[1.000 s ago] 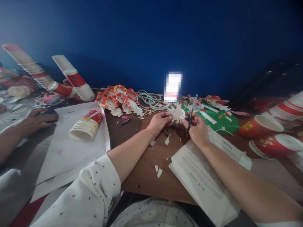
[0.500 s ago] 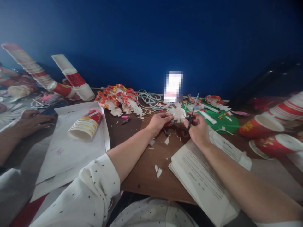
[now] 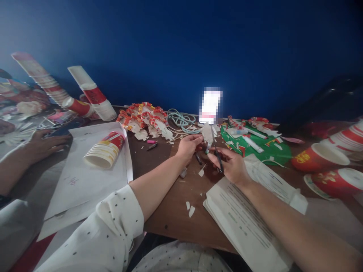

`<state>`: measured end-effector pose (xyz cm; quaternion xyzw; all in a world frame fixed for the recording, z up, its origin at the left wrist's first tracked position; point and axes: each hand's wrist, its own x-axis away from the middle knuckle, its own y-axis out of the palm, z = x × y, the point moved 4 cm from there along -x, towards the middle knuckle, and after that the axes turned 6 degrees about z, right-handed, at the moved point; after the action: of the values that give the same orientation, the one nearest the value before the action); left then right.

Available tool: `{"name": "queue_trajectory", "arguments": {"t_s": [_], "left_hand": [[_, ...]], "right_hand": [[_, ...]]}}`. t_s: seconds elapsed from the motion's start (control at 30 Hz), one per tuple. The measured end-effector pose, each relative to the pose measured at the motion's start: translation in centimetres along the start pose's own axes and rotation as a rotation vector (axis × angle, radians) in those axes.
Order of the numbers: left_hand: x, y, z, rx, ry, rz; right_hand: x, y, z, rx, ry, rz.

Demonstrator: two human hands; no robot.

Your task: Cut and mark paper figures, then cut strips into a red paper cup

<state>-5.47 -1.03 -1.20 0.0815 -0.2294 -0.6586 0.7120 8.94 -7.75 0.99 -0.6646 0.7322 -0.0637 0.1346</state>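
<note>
My left hand [image 3: 189, 147] pinches the near edge of a white paper cutout [image 3: 208, 133], held up over the table. Closed around a pair of dark scissors [image 3: 218, 158] is my right hand [image 3: 233, 164]. The scissor blades point up and away and pass the right side of the cutout. Whether the blades touch the paper is hard to make out. Below my left hand lies a dark pen-like object [image 3: 198, 158]. White paper scraps [image 3: 192, 211] are scattered on the brown table [image 3: 167, 200].
Left: a white sheet [image 3: 64, 192] with stacked paper cups [image 3: 103, 149] and another person's hand [image 3: 48, 145]. Behind: red-and-white cutouts [image 3: 146, 119], a coiled cord [image 3: 181, 120] and a bright screen [image 3: 210, 105]. Right: a green disc [image 3: 279, 153], red cups [image 3: 320, 156] and printed papers [image 3: 241, 223].
My right hand has moved left and nearer to me, bringing the scissors against or beside the cutout. The left hand still holds the cutout. The whole view has shifted slightly.
</note>
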Motion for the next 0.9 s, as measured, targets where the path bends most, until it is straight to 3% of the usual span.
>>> {"name": "queue_trajectory", "arguments": {"t_s": [0.1,0.33,0.9], "left_hand": [[-0.03,-0.13,0.26,0.017,0.017,0.022],[-0.35,-0.40,0.37,0.041,0.055,0.031],[-0.44,-0.49,0.52,0.097,0.032,0.047]], "right_hand": [[0.02,0.25,0.33,0.029,0.103,-0.073],[0.04,0.40,0.35,0.015,0.244,-0.100],[0.08,0.58,0.38,0.020,0.229,-0.136]]}}
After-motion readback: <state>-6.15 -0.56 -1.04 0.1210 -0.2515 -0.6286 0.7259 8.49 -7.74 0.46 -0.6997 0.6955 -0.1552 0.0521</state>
